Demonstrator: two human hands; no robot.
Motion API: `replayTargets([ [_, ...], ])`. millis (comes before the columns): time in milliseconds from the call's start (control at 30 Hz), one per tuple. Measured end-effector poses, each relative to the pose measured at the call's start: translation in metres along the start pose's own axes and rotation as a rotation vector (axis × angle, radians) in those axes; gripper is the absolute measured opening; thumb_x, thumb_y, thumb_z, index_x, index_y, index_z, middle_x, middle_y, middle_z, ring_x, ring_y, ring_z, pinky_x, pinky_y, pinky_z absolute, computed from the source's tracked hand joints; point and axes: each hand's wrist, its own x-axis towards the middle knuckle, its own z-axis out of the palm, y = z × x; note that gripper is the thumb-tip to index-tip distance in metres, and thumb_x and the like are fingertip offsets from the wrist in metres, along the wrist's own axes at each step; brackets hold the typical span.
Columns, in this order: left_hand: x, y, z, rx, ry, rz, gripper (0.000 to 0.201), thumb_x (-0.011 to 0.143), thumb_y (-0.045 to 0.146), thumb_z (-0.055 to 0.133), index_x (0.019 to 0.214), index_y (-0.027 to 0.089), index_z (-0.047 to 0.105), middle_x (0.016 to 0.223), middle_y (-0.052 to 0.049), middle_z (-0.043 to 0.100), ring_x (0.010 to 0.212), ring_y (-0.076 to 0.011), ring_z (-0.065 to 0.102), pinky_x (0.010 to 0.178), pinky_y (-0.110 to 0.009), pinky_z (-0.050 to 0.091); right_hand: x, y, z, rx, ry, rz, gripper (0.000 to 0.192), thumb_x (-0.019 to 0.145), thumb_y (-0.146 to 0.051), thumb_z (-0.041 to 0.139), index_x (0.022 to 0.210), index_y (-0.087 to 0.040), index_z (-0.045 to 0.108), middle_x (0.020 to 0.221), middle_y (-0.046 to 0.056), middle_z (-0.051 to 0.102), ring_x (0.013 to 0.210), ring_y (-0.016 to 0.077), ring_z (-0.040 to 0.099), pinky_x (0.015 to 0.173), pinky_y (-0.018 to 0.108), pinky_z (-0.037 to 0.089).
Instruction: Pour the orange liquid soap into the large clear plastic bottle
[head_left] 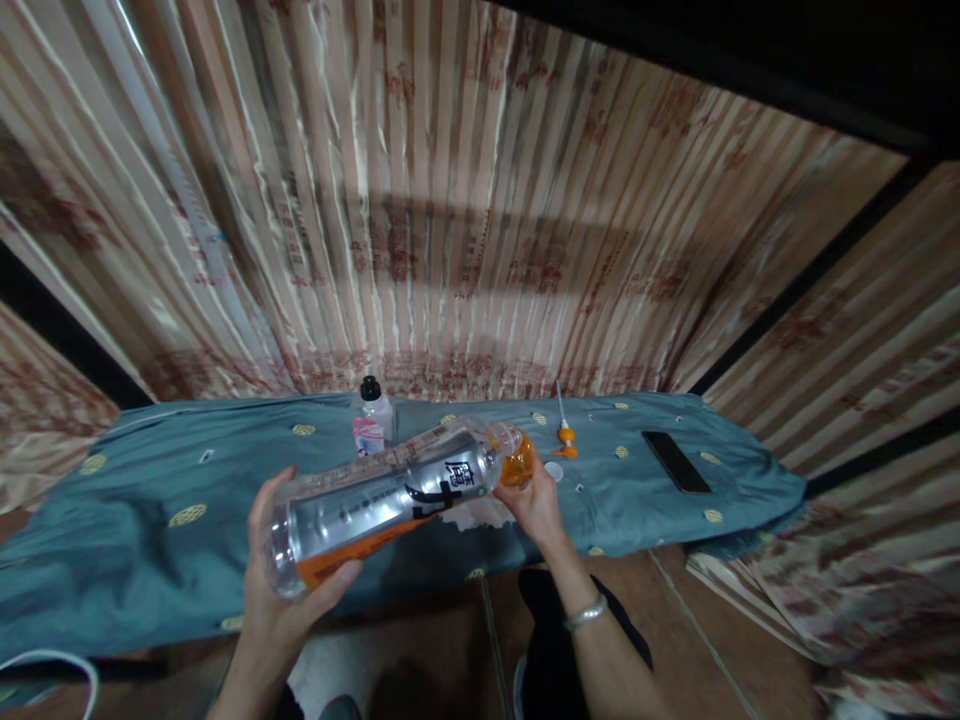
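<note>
A large clear plastic bottle [390, 495] with a silver and orange label is tilted over the table, its neck up and to the right. My left hand [289, 570] is wrapped round its base. At the mouth end, my right hand [531, 495] grips a small translucent orange bottle [517, 462], which meets the clear bottle's neck. The exact join is hard to make out. Behind my right hand lies an orange pump head [566, 440] with a long pale tube. Close to my fingers is a small white disc [554, 470].
A white bottle [372, 418] with a black cap stands behind the large bottle. At the right lies a black phone [676, 462]. A green patterned cloth [187, 475] covers the table, and white tissue [480, 513] lies under the bottles. Striped curtains [450, 250] hang behind.
</note>
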Motion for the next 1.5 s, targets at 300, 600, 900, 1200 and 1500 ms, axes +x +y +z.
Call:
replayTargets([
  [300,0.002,-0.004,-0.001,-0.002,0.012,0.056,0.084,0.070,0.054,0.084,0.143,0.027,0.052,0.148,-0.010,0.049,0.132,-0.0373,0.053,0.125,-0.057,0.027,-0.001,0.003,0.001,0.005,0.022,-0.004,0.067,0.073,-0.036,0.082,0.136,-0.021,0.063,0.116,0.008,0.079,0.100,0.0284,0.077,0.091,0.042,0.062],
  [600,0.002,-0.004,-0.002,-0.010,0.011,0.029,0.083,0.069,0.055,0.084,0.140,0.027,0.053,0.146,-0.012,0.049,0.128,-0.0388,0.056,0.123,-0.061,0.030,-0.001,0.011,0.002,0.006,0.026,-0.011,0.071,0.074,-0.037,0.083,0.140,-0.022,0.061,0.122,0.009,0.078,0.107,0.0297,0.075,0.096,0.044,0.061],
  [900,0.001,-0.005,0.000,-0.009,0.012,0.055,0.082,0.069,0.054,0.084,0.140,0.027,0.053,0.152,-0.012,0.047,0.138,-0.0412,0.049,0.125,-0.061,0.028,-0.001,0.006,0.002,0.020,-0.003,-0.009,0.068,0.076,-0.038,0.081,0.139,-0.022,0.060,0.121,0.008,0.078,0.105,0.0286,0.076,0.095,0.043,0.061],
  [1200,0.011,-0.031,-0.015,0.120,-0.075,0.166,0.086,0.069,0.046,0.085,0.145,0.030,0.049,0.139,-0.010,0.055,0.115,-0.0377,0.063,0.114,-0.062,0.043,-0.002,0.009,0.002,0.017,0.011,-0.026,0.064,0.077,-0.036,0.080,0.136,-0.022,0.061,0.117,0.007,0.078,0.101,0.0265,0.076,0.092,0.041,0.062],
  [1500,0.002,-0.003,0.000,0.009,0.003,0.043,0.083,0.070,0.054,0.081,0.142,0.027,0.051,0.153,-0.008,0.047,0.142,-0.0422,0.046,0.126,-0.055,0.028,0.000,0.005,0.002,0.032,0.031,-0.012,0.069,0.071,-0.036,0.084,0.135,-0.020,0.062,0.120,0.010,0.078,0.105,0.0293,0.076,0.096,0.043,0.061],
])
